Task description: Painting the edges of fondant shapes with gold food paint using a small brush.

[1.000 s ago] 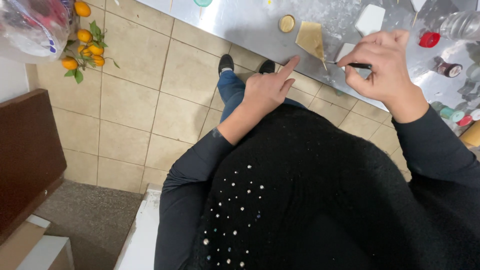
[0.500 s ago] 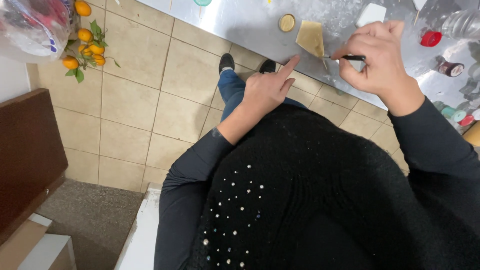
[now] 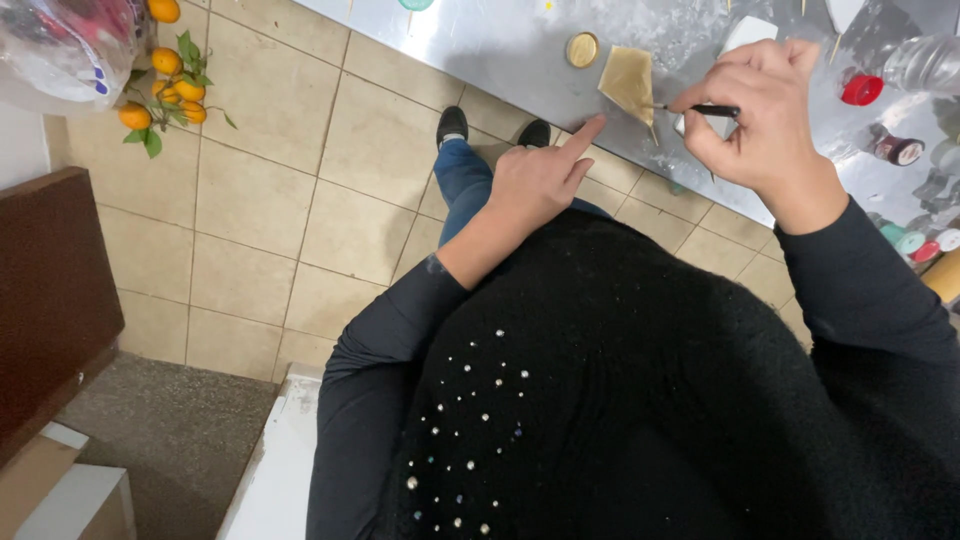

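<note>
A tan, kite-shaped piece of thin material [image 3: 628, 82] lies near the front edge of a shiny metal table [image 3: 500, 50]. My left hand [image 3: 538, 180] is curled with its forefinger stretched out, the tip pressing on the table edge just below that piece. My right hand [image 3: 758, 112] grips a thin black-handled tool [image 3: 700, 110] whose metal tip touches the piece's right side. A small round gold lid [image 3: 582, 48] sits just left of the piece.
A red cap [image 3: 860, 88], a clear plastic bottle [image 3: 925, 62], small paint pots [image 3: 905, 240] and white pieces [image 3: 748, 32] crowd the table's right. Tiled floor [image 3: 280, 200] below, oranges with leaves [image 3: 165, 85] and a plastic bag [image 3: 60, 45] top left, a dark brown cabinet [image 3: 45, 300] left.
My right hand has shifted slightly left with the tool, bringing its tip onto the tan piece. My left forefinger stays at the table edge.
</note>
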